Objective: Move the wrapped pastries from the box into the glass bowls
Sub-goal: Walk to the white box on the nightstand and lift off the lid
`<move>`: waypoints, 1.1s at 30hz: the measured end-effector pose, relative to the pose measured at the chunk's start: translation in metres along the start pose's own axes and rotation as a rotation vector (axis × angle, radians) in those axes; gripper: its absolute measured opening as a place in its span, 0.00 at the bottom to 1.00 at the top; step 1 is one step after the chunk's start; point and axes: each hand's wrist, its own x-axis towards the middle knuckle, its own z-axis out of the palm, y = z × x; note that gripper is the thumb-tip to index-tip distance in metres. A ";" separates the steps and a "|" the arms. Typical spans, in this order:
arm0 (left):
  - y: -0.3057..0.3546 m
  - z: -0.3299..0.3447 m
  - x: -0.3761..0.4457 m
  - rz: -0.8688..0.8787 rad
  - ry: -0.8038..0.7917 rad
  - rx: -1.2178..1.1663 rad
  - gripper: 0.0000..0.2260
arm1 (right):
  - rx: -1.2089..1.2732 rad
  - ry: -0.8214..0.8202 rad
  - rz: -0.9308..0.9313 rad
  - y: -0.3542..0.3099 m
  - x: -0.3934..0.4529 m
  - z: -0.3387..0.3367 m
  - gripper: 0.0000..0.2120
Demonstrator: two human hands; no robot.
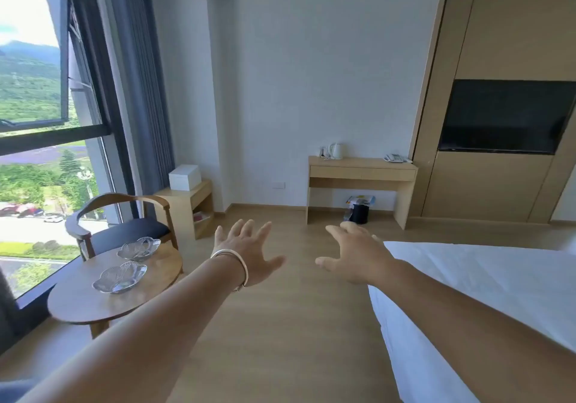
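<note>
1. Head view: two clear ribbed glass bowls, the near bowl (120,277) and the far bowl (139,248), are seen on the round wooden table (78,306) at 9 o'clock, lined up toward 1 o'clock.
2. A white closed box (185,177), squarish with no clear long axis, is set on the wooden side cabinet (187,207) at 11 o'clock.
3. The left hand (247,254), with a bracelet (237,267) on the wrist, and the right hand (355,254) are held out, fingers spread, nothing grasped.
</note>
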 end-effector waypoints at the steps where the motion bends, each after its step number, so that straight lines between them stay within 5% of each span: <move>1: -0.007 0.000 0.012 0.007 0.000 0.011 0.39 | 0.007 -0.005 0.006 -0.003 0.014 0.002 0.38; 17: -0.069 0.024 0.203 0.000 -0.023 0.029 0.38 | 0.005 -0.012 0.034 0.000 0.219 0.031 0.38; 33: -0.035 0.048 0.472 -0.059 -0.004 0.053 0.37 | 0.028 -0.028 -0.016 0.116 0.478 0.041 0.39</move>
